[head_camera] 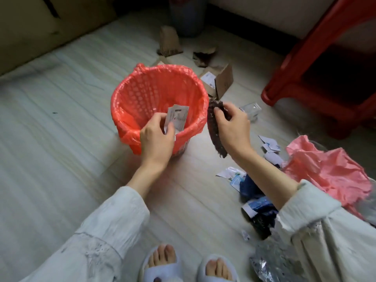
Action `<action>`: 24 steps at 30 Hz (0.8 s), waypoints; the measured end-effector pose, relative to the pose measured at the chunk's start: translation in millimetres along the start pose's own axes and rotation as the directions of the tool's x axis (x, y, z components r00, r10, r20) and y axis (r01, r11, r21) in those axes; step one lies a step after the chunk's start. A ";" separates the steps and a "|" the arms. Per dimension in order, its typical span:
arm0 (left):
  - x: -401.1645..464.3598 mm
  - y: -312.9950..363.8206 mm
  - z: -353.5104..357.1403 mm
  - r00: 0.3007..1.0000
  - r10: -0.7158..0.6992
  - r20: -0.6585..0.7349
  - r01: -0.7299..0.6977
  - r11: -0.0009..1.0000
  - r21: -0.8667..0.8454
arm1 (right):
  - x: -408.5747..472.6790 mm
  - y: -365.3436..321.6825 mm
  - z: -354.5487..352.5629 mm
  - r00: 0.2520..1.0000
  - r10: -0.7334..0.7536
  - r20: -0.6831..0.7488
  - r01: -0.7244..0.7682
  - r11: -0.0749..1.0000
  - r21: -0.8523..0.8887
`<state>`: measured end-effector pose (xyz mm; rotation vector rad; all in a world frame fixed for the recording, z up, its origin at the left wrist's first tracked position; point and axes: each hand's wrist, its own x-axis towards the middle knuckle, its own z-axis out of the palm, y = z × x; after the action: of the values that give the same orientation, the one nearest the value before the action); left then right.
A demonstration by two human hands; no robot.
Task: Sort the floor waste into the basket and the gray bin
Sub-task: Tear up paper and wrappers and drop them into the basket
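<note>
A basket lined with a red plastic bag point(130, 94) stands on the floor in the middle of the view. My left hand point(157, 137) pinches a small white paper wrapper point(176, 117) over the basket's near rim. To the right of the basket, my right hand point(234, 127) grips a long dark scaly strip point(213, 129) that hangs down outside the rim. The gray bin point(188, 17) stands far back against the wall, with something red at its top.
Torn cardboard pieces point(168, 42) and a small open box point(220, 80) lie behind the basket. A clear plastic container point(251, 109), white paper scraps point(270, 147), blue packets point(256, 198) and crumpled pink plastic point(325, 169) lie at the right. A red stool point(317, 64) stands at the back right.
</note>
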<state>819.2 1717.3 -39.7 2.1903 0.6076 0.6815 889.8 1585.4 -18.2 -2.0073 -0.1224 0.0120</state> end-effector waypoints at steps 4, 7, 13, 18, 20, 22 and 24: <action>39.8 -13.2 -7.3 0.997 -0.064 0.046 0.059 0.994 0.094 | 33.3 -14.7 40.4 0.949 0.290 0.123 -0.314 0.907 0.281; 49.0 -17.4 -8.0 0.980 -0.106 0.169 0.083 0.987 0.139 | 41.4 -19.8 56.6 0.836 0.433 0.337 -0.548 0.693 0.469; 22.2 -2.3 -8.0 0.992 0.081 0.096 -0.085 0.996 0.035 | 24.3 -8.6 24.9 0.859 0.401 0.319 -0.510 0.729 0.456; -16.0 5.7 12.9 0.933 0.312 0.178 -0.302 0.950 -0.080 | 4.2 40.9 -13.0 0.877 0.461 0.132 -0.479 0.829 0.289; -38.6 -1.4 34.8 0.870 0.360 0.337 -0.347 0.933 -0.098 | -7.6 77.3 -26.3 0.896 0.440 0.056 -0.441 0.898 0.006; -59.5 -16.6 59.1 0.785 0.320 0.530 -0.347 0.936 -0.052 | -19.9 112.8 -38.1 0.942 0.329 0.063 -0.278 0.873 -0.400; -75.8 -35.7 88.2 0.676 0.227 0.702 -0.344 0.938 0.029 | -27.4 145.8 -46.2 0.956 0.252 0.153 -0.088 0.741 -0.666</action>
<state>811.2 1647.5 -139.0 2.4859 -0.0931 -0.0918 877.3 1479.9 -131.5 -2.7192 -0.0974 0.3777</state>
